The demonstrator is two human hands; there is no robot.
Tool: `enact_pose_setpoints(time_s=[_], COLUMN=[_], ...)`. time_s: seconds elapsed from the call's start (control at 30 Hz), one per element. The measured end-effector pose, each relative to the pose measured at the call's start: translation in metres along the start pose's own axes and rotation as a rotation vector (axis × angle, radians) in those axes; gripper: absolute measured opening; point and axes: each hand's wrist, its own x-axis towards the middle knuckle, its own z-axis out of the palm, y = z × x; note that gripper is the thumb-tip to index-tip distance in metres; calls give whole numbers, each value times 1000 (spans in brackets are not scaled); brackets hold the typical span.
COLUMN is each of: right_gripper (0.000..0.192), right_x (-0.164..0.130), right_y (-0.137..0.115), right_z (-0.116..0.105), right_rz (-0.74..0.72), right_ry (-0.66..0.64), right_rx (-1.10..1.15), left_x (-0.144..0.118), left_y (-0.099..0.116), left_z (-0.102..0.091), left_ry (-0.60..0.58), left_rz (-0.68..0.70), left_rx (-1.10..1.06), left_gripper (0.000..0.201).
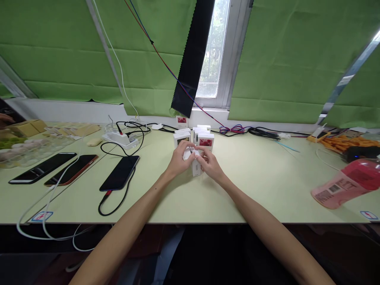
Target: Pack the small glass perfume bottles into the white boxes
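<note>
My left hand (179,159) and my right hand (211,165) meet at the middle of the table, fingers bent and closed around the top of a small white box (196,169). The box stands upright, its narrow side facing me. Both thumbs and index fingertips come together at its upper end, and they hide what is there. Just behind my hands stand several similar white boxes, among them one with a red picture (206,141) and one with a darker picture (182,137).
Another white box (181,122) is by the wall. Leftward lie a phone (119,173) on a cable, two more dark phones and a white power strip (120,138). At right are a pink bottle (346,185), bundled black cables (263,133) and a pile of orange pieces (347,141).
</note>
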Motion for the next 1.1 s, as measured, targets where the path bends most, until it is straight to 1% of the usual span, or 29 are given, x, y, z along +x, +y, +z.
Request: enact_pose_setpoints(time_s=[0.73,0.87,1.1], right_gripper=[41,41,42], right_x=[0,0,-1], right_y=[-3,-4,0], right_z=[1,1,3], right_rz=[0,3,-1], right_ry=[0,-1,14], right_rx=[11,20,19], left_x=[0,0,-1], left_y=[0,1,1], left_z=[0,1,3], left_ry=[5,3,0], left_rz=[2,-22,-104], left_rx=[-13,-22,-92], left_gripper=[19,20,24])
